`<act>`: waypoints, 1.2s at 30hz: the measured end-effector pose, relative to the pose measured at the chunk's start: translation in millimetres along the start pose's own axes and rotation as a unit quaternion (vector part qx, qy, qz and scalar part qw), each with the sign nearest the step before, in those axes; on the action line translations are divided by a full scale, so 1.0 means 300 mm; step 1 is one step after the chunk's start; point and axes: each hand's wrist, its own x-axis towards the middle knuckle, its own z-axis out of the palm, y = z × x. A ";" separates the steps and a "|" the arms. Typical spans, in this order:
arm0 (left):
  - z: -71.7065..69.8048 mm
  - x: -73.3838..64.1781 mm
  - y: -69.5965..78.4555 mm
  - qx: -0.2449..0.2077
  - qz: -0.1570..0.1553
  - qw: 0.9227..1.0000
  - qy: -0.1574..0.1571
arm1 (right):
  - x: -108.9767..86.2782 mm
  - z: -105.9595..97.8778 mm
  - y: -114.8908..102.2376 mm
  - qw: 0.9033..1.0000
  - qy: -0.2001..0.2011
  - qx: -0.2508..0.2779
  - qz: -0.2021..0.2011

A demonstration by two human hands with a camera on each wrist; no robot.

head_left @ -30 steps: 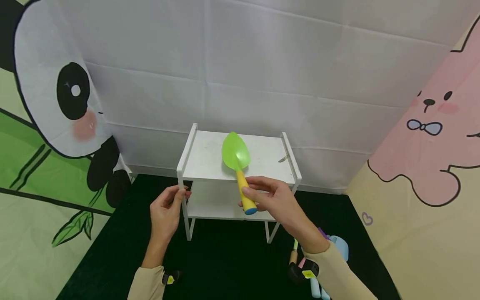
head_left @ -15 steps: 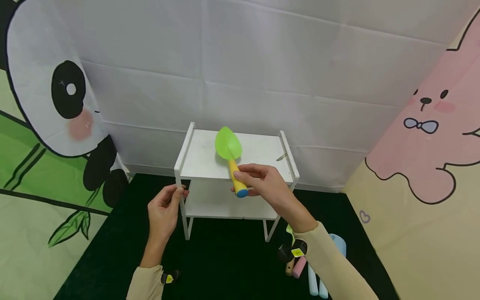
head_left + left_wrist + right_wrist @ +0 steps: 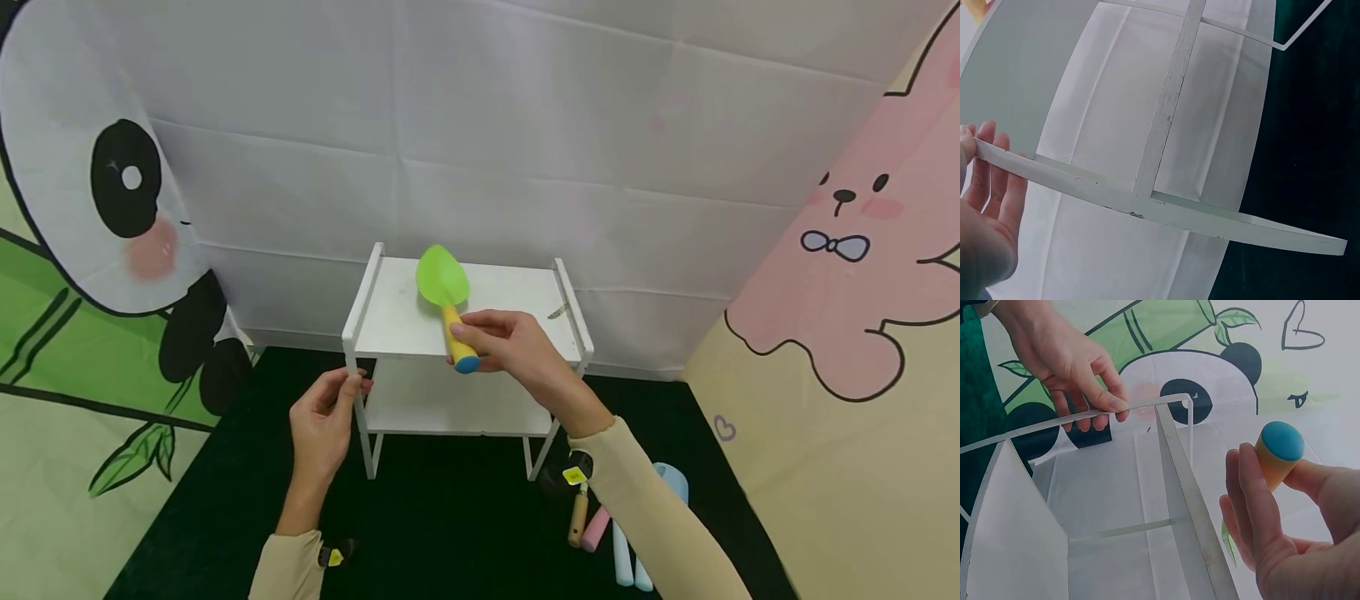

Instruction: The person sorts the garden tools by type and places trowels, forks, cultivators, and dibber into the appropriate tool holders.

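Observation:
A toy garden trowel (image 3: 442, 279) with a green blade, yellow handle and blue end cap is held over the top of a small white two-tier shelf (image 3: 517, 292). My right hand (image 3: 517, 346) pinches its handle between thumb and fingers, blade pointing away toward the wall. The blue cap (image 3: 1282, 440) faces up in the right wrist view. At the shelf's front left, my left hand (image 3: 321, 425) grips the upright leg; in the left wrist view its fingers (image 3: 1013, 200) wrap the white frame bar (image 3: 1116, 203).
On the dark green floor at the right lie a wooden-handled tool (image 3: 578, 518), a pink handle (image 3: 596, 529) and light blue handles (image 3: 622, 557), partly behind the right sleeve (image 3: 637, 500). A white cloth wall (image 3: 480, 167) stands behind the shelf, with printed side walls.
My right hand has carried the trowel left and a little farther back over the shelf top. The left hand keeps its grip on the leg.

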 end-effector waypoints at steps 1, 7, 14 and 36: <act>0.000 0.001 0.002 0.000 -0.001 1.000 0.000 | 0.005 0.001 0.000 1.000 0.002 0.000 0.002; 0.003 0.002 0.005 0.005 -0.017 1.000 -0.003 | 0.029 0.010 -0.006 1.000 0.000 0.008 0.001; 0.000 0.003 0.007 0.007 -0.015 1.000 -0.002 | 0.060 0.039 -0.013 1.000 -0.003 0.004 -0.002; 0.001 -0.001 0.008 0.021 -0.030 0.999 0.005 | 0.130 0.101 -0.051 0.997 0.057 -0.043 0.025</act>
